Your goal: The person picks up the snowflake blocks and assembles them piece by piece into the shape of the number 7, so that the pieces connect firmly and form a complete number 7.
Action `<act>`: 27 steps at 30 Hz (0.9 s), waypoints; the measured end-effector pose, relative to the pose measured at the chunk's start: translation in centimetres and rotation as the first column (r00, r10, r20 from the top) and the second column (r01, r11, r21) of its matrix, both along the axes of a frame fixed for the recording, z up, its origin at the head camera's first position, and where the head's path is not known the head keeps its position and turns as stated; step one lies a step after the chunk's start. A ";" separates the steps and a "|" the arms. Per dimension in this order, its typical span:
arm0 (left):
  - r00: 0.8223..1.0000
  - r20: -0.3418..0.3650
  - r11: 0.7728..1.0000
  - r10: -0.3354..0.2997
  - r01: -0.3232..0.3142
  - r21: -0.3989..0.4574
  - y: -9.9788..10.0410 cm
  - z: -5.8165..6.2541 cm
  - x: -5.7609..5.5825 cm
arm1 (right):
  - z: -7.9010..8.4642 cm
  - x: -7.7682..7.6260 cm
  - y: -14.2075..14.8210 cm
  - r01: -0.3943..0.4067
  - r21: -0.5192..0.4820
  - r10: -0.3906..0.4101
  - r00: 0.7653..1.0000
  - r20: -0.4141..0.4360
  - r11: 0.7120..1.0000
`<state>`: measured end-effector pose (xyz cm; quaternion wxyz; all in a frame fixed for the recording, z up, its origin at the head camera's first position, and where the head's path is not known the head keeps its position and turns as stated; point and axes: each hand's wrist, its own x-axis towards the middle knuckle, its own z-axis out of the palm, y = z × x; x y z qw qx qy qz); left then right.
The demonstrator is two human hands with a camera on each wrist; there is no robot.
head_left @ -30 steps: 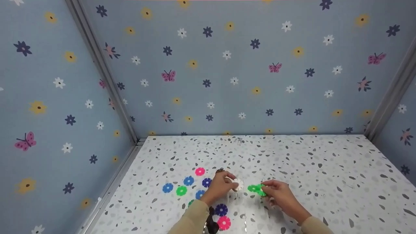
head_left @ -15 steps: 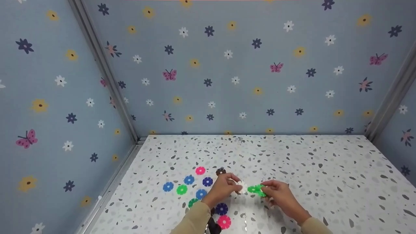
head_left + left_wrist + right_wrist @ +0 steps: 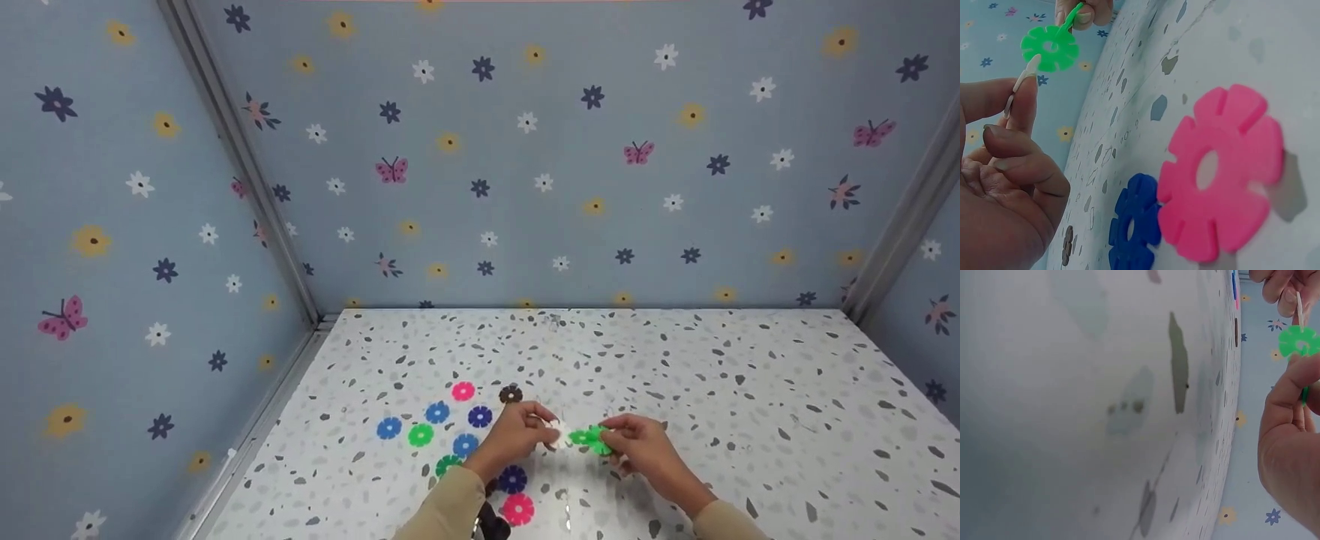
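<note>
My left hand (image 3: 517, 435) pinches a white notched flower disc (image 3: 559, 433) between thumb and fingers. In the left wrist view this white disc (image 3: 1028, 71) is edge-on, its tip overlapping the lower rim of a green disc (image 3: 1067, 53). Two green flower discs (image 3: 597, 438), joined at an angle, are pinched in my right hand (image 3: 641, 444). From the right wrist, the white disc (image 3: 1300, 309) meets the top of the green disc (image 3: 1292, 343); whether a slot is engaged I cannot tell. Both hands are held just above the table.
Several loose flower discs lie left on the speckled table (image 3: 712, 375): pink (image 3: 463, 391), brown (image 3: 511, 394), light blue (image 3: 389, 428), green (image 3: 421, 434), dark blue (image 3: 480, 416). Nearer me are another dark blue (image 3: 513, 479) and a pink one (image 3: 518, 509). A patterned wall (image 3: 517, 225) stands behind.
My left hand has moved slightly right, bringing the white disc up to the green pair. My right hand has barely moved. The brown disc has come into fuller view.
</note>
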<state>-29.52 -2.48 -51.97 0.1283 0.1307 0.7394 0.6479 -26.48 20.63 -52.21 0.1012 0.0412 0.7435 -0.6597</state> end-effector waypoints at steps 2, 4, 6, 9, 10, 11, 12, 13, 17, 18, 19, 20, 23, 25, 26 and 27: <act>1.000 0.002 1.000 -0.009 0.009 0.012 0.3 0.0 0.0 | 0.0 0.1 0.1 0.002 -0.002 -0.002 1.000 -0.005 1.000; 1.000 0.009 1.000 -0.012 0.012 0.016 0.5 0.0 0.1 | 0.1 0.2 0.1 0.014 -0.006 -0.014 1.000 -0.008 1.000; 1.000 0.019 1.000 -0.011 0.011 0.018 0.6 0.0 0.1 | 0.1 0.2 0.1 0.027 -0.004 -0.027 1.000 -0.011 1.000; 1.000 0.024 1.000 -0.003 0.003 0.016 0.5 -0.1 0.2 | 0.3 0.3 -0.2 0.046 0.002 -0.046 0.999 -0.028 0.999; 1.000 0.026 1.000 -0.001 0.001 0.018 0.5 -0.1 0.2 | 0.3 0.3 -0.4 0.053 0.005 -0.053 0.998 -0.036 0.999; 1.000 0.026 1.000 0.002 -0.002 0.019 0.4 -0.1 0.3 | 0.4 0.3 -0.5 0.059 0.008 -0.059 0.997 -0.045 0.998; 1.000 0.026 1.000 0.002 -0.002 0.022 0.5 -0.1 0.3 | 0.4 0.3 -0.7 0.068 0.011 -0.067 0.996 -0.052 0.998; 1.000 0.021 1.000 0.006 -0.006 0.024 0.5 -0.1 0.3 | 0.5 0.3 -0.9 0.081 0.014 -0.080 0.995 -0.059 0.997; 1.000 0.012 0.998 0.027 -0.028 0.061 1.5 -0.2 0.4 | 0.4 0.2 -1.3 0.156 0.025 -0.154 0.985 -0.073 0.987; 0.999 0.011 0.997 0.034 -0.034 0.073 1.7 -0.3 0.3 | 0.3 0.2 -1.3 0.174 0.029 -0.171 0.982 -0.074 0.984; 0.999 0.013 0.996 0.043 -0.044 0.080 2.0 -0.5 0.4 | 0.3 0.2 -1.4 0.187 0.032 -0.185 0.980 -0.071 0.982; 0.999 0.018 0.995 0.046 -0.047 0.090 2.1 -0.7 0.4 | 0.2 0.2 -1.4 0.196 0.034 -0.193 0.979 -0.063 0.980; 0.998 0.034 0.993 0.047 -0.051 0.104 2.0 -1.1 0.5 | 0.2 0.5 -1.5 0.190 0.053 -0.188 0.981 -0.041 0.980; 0.998 0.035 0.993 0.047 -0.050 0.103 1.8 -1.2 0.5 | 0.3 0.6 -1.6 0.177 0.071 -0.175 0.984 -0.032 0.982; 0.998 0.034 0.993 0.045 -0.048 0.104 1.7 -1.1 0.5 | 0.3 0.6 -1.7 0.170 0.079 -0.168 0.985 -0.031 0.982; 0.998 0.032 0.994 0.046 -0.049 0.101 1.6 -1.0 0.5 | 0.4 0.6 -1.7 0.164 0.089 -0.161 0.986 -0.034 0.982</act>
